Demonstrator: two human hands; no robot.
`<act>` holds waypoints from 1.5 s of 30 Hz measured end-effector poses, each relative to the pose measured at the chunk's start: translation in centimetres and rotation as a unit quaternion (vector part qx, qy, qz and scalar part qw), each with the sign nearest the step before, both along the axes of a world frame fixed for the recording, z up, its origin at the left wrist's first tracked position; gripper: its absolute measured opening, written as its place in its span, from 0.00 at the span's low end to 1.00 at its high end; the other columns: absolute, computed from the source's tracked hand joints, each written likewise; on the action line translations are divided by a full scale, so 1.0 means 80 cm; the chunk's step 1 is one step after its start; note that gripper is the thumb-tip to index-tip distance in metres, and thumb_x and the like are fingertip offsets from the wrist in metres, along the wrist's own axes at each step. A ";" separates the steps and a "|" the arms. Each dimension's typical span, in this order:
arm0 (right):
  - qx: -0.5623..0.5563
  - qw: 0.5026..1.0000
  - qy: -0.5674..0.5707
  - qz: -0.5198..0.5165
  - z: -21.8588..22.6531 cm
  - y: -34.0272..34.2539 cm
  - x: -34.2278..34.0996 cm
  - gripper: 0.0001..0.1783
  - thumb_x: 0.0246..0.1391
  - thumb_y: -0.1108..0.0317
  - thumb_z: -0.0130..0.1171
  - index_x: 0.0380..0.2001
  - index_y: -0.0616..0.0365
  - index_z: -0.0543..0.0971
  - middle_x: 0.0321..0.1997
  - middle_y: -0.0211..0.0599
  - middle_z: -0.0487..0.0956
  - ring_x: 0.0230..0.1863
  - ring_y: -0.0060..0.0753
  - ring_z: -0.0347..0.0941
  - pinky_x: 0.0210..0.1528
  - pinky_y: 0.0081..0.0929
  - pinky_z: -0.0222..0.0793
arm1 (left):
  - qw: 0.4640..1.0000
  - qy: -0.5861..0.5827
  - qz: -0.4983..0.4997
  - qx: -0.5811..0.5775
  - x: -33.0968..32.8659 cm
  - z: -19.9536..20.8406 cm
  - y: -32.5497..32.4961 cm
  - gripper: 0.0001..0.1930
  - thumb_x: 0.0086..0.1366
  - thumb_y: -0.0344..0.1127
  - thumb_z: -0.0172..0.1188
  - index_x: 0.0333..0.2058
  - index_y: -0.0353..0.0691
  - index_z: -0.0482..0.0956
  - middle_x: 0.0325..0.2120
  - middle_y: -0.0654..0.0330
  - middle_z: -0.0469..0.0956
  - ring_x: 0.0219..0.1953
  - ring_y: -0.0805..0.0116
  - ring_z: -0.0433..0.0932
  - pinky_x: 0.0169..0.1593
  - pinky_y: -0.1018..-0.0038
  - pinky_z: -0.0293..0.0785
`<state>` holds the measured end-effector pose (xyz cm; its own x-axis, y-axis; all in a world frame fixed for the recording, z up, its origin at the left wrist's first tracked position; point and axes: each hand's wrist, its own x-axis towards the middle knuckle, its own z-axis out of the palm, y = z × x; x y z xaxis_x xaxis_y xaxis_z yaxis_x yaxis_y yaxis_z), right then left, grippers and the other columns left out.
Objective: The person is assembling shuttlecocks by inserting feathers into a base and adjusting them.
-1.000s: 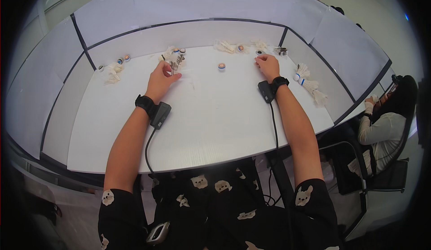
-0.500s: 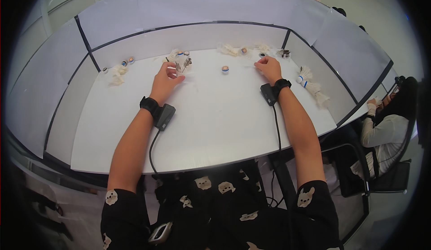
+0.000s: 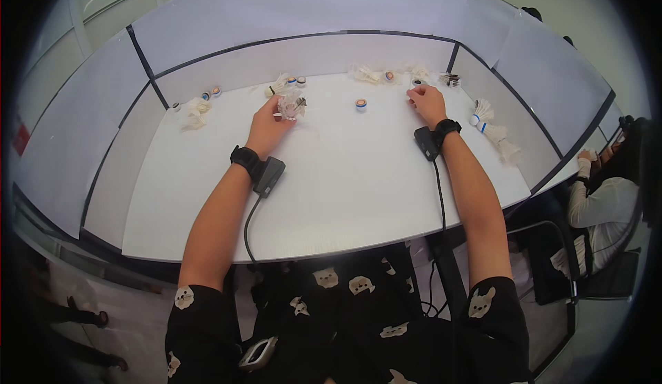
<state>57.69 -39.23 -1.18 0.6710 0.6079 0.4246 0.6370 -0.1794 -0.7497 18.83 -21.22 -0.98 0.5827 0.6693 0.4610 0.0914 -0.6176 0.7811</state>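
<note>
My left hand (image 3: 267,127) grips a whitish shuttlecock feather skirt (image 3: 293,107) above the table, its feathers fanned out and dark bits showing among them. A shuttlecock (image 3: 276,89) lies just beyond those fingers, beside two small round shuttlecock corks (image 3: 296,81). My right hand (image 3: 429,105) is closed with thumb and fingertips together; whatever they hold is hidden or too small to name. Close past those fingertips is a dark-topped round piece (image 3: 416,82). Between my hands a cork with a blue band and orange-brown top (image 3: 361,105) stands alone.
Low white panels with black edging (image 3: 303,49) enclose the white table (image 3: 331,191). Loose feather skirts (image 3: 196,114) and corks lie at left. More feathers (image 3: 367,74) lie at the back; shuttlecocks (image 3: 483,112) are at right. Black cables run from my wrist devices. A person sits at right.
The feather skirt in my left hand has turned, its round spread of feathers now showing. My right hand stays near the dark-topped piece. The whole view has shifted slightly.
</note>
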 end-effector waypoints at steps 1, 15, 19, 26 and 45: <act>0.001 1.000 0.001 0.002 -0.001 0.002 0.001 0.15 0.53 0.57 0.64 0.30 0.60 0.86 0.29 0.40 0.86 0.35 0.40 0.83 0.44 0.36 0.75 | 1.000 -0.011 -0.005 -0.013 0.000 -0.001 0.002 0.22 0.58 0.27 0.70 0.52 0.39 0.78 0.43 0.60 0.84 0.46 0.68 0.82 0.51 0.72 0.76; -0.052 0.998 -0.011 0.014 0.009 -0.001 -0.009 0.15 0.53 0.57 0.66 0.31 0.59 0.86 0.31 0.39 0.86 0.35 0.40 0.82 0.41 0.35 0.75 | 0.990 0.092 0.084 -0.064 -0.005 0.031 -0.018 0.30 0.57 0.39 0.76 0.53 0.36 0.74 0.46 0.59 0.82 0.49 0.68 0.80 0.52 0.74 0.75; -0.045 0.997 -0.067 -0.005 0.000 0.000 -0.004 0.13 0.50 0.59 0.68 0.31 0.58 0.86 0.29 0.39 0.85 0.33 0.40 0.82 0.39 0.34 0.75 | 0.999 0.008 0.022 -0.027 -0.002 0.015 -0.014 0.30 0.59 0.43 0.74 0.56 0.35 0.75 0.50 0.56 0.82 0.49 0.61 0.81 0.54 0.69 0.74; -0.017 0.999 -0.043 0.015 -0.002 0.002 -0.005 0.10 0.55 0.65 0.67 0.32 0.63 0.83 0.24 0.33 0.82 0.25 0.23 0.78 0.31 0.24 0.72 | 0.998 0.021 0.033 -0.045 -0.004 0.014 -0.020 0.27 0.64 0.39 0.68 0.58 0.34 0.72 0.50 0.52 0.82 0.52 0.60 0.80 0.57 0.67 0.73; 0.012 0.985 -0.117 0.126 0.045 0.018 -0.150 0.11 0.62 0.63 0.63 0.34 0.61 0.82 0.22 0.32 0.82 0.23 0.21 0.77 0.28 0.22 0.72 | 0.996 0.022 -0.012 -0.088 0.007 0.008 -0.019 0.39 0.74 0.62 0.49 0.64 0.29 0.58 0.63 0.37 0.64 0.65 0.47 0.67 0.67 0.62 0.61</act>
<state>45.70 -37.83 2.39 0.3822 0.7309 0.5654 0.8144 0.0226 -0.5798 19.36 -22.78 -0.34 0.6170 0.7228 0.3114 0.1153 -0.4744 0.8727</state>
